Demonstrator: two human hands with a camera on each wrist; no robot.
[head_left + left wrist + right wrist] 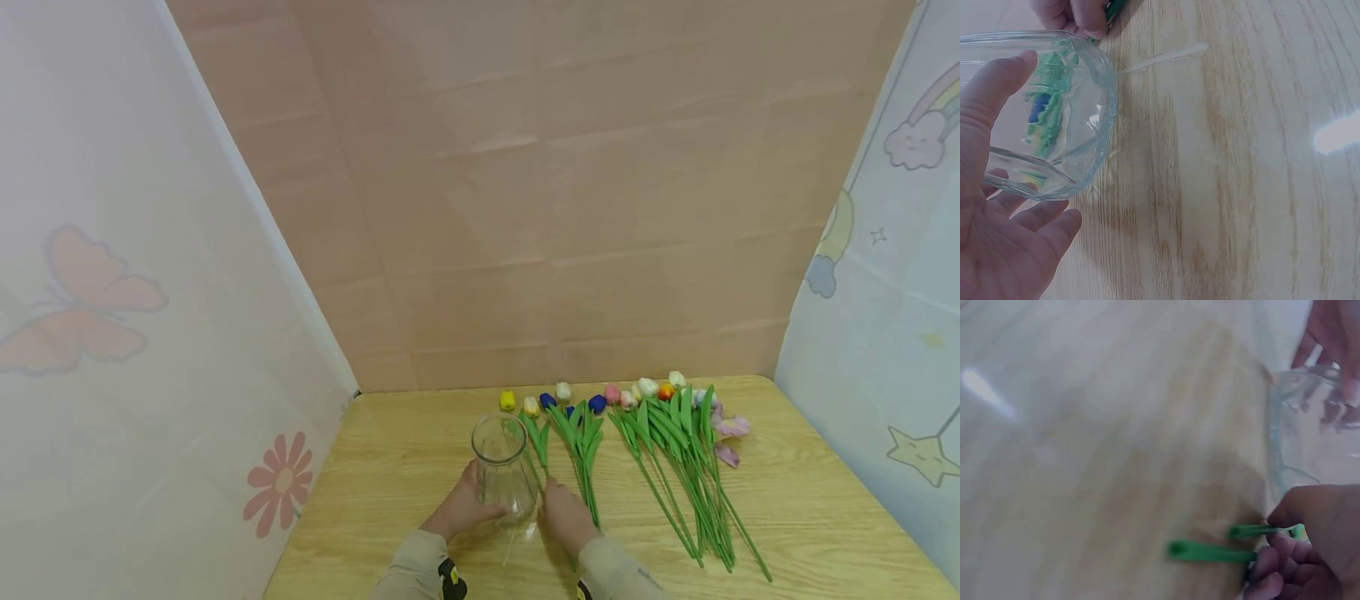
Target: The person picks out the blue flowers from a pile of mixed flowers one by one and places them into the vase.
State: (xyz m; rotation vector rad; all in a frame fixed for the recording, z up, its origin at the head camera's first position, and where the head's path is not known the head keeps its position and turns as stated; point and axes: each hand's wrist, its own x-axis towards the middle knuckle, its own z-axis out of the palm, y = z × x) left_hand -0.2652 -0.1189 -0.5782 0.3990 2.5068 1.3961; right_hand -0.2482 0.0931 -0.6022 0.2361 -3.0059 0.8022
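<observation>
A clear glass vase (508,483) stands upright on the table in the head view. My left hand (467,504) grips its left side, thumb on one face and fingers round the other, as the left wrist view shows. Just right of the vase, my right hand (566,515) pinches green tulip stems; two cut ends (1210,551) stick out past the fingers in the right wrist view. Leaves and a cream tulip (531,407) lie beyond that hand. Which blossoms belong to the pinched stems I cannot tell.
Blue tulips (597,404) lie right of the vase, with a larger spread of green stems (701,483) and pink, white and orange heads farther right. A yellow tulip (507,400) lies behind the vase. Patterned cloth walls (187,250) flank the wooden table (405,433).
</observation>
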